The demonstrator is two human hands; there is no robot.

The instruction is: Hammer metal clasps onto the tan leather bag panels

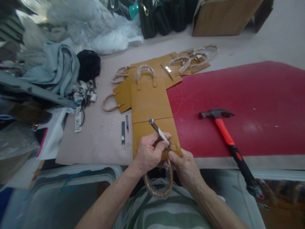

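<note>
L hand [150, 149] grips a metal rod [155, 126] at a tilt, low end by the base of a plastic-wrapped handle [159, 193]; R hand [188, 163] pinches the tan leather piece [152, 106] just beside it, thumb on top. Piece lies on the table [105, 146], handle hanging past the near edge. Step in hand, prob.: placing the rod on a small fitting [167, 147]; next move calls for a steady rod & a firm hold on the piece. Hammer [224, 130] lies untouched to the right, partly on a red sheet [257, 105]. Rod's tip hard to make out; fitting too small to ID; R fingertips hidden underneath; black bags [148, 24] cut off up top.
</note>
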